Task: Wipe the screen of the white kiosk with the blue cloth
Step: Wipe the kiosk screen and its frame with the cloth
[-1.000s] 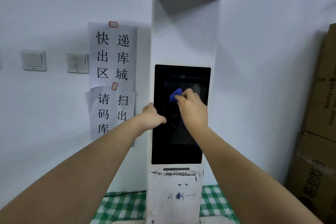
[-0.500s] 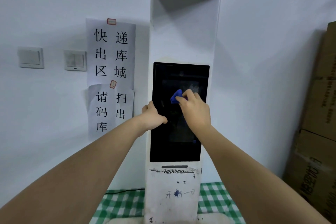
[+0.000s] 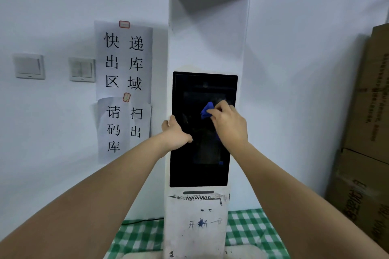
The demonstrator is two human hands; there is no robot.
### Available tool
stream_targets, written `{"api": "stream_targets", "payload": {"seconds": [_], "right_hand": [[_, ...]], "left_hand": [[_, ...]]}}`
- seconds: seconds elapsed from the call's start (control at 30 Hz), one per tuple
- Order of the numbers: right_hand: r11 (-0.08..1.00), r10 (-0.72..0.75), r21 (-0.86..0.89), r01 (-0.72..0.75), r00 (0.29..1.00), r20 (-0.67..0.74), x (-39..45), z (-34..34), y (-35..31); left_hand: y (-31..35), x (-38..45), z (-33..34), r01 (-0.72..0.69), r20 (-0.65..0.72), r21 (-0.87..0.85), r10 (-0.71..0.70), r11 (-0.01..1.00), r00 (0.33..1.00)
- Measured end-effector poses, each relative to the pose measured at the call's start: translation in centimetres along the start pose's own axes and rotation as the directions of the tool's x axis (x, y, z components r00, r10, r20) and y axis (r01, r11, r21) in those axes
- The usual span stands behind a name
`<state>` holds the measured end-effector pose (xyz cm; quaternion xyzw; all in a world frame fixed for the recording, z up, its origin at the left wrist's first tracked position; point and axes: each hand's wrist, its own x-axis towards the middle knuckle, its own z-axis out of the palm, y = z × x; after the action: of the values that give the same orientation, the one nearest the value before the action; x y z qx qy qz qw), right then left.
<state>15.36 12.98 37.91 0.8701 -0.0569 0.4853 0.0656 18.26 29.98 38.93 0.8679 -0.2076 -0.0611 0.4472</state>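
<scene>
Head view: right hand (image 3: 228, 125) pinches blue cloth (image 3: 206, 110) vs. screen (image 3: 200, 166) of white kiosk (image 3: 208, 44), approx. 1 o'clock of centre; left hand (image 3: 174, 132) grips kiosk edge at 9 o'clock; wiping mid-way, lower screen prob. left.

Glossy black glass screen (image 3: 197, 166) under the hands. Soft blue cloth (image 3: 206, 110) in the right hand (image 3: 228, 124). Scuffed matt white kiosk (image 3: 207, 33) casing below.
</scene>
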Motion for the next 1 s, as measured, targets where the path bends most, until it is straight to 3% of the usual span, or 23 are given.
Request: {"api": "stream_targets", "payload": {"seconds": [0.1,0.17,0.23,0.3,0.4,0.47,0.57,0.63,0.73,0.83,0.9,1.0], "right_hand": [[0.919,0.356,0.204,-0.336,0.932,-0.069,1.3,-1.1,0.9],[0.863,0.468,0.264,-0.43,0.878,-0.102,1.1,-1.1,0.5],[0.914,0.369,0.213,-0.344,0.926,-0.087,0.1,-0.4,-0.4],[0.981,0.163,0.113,-0.159,0.986,-0.029,-1.3,0.6,-0.7],[1.0,-0.006,-0.017,0.006,1.0,0.017,-1.1,0.7,0.6],[0.993,0.117,0.027,-0.116,0.993,-0.027,0.0,-0.4,1.4],[0.878,0.438,0.243,-0.413,0.897,-0.056,0.9,-1.3,1.7],[0.889,0.416,0.235,-0.392,0.907,-0.063,0.2,-1.1,0.8],[0.972,0.201,0.128,-0.198,0.979,-0.012,-1.4,-0.3,0.5],[0.998,0.062,0.011,-0.063,0.997,0.043,-1.3,-0.6,1.7],[0.986,0.162,0.046,-0.162,0.987,0.007,-0.3,-1.2,2.3],[0.86,0.461,0.262,-0.438,0.887,-0.031,1.0,-1.7,2.7]], "left_hand": [[0.1,-0.1,-0.2,-0.008,0.0,0.006,0.008,1.0,1.0],[0.0,0.0,-0.3,-0.002,-0.001,0.014,0.002,1.0,1.0],[-0.3,0.1,-0.2,0.004,0.003,0.015,-0.004,1.0,1.0],[-0.6,0.0,0.0,0.011,0.005,0.014,-0.011,1.0,1.0],[-0.7,-0.1,0.2,0.018,0.001,0.022,-0.018,1.0,1.0],[-0.4,-0.1,0.1,0.015,0.006,0.015,-0.015,1.0,1.0],[0.0,-0.1,-0.2,0.006,-0.002,0.016,-0.006,1.0,1.0],[0.0,0.0,-0.1,0.007,-0.004,0.026,-0.007,1.0,1.0],[-0.2,0.0,0.3,0.015,0.004,0.035,-0.015,0.999,1.0],[-0.3,0.0,0.4,0.018,0.003,0.038,-0.018,0.999,1.0],[-0.1,0.0,0.4,0.014,0.004,0.04,-0.014,0.999,1.0],[0.1,-0.1,0.3,0.01,0.004,0.044,-0.01,0.999,1.0]]}}
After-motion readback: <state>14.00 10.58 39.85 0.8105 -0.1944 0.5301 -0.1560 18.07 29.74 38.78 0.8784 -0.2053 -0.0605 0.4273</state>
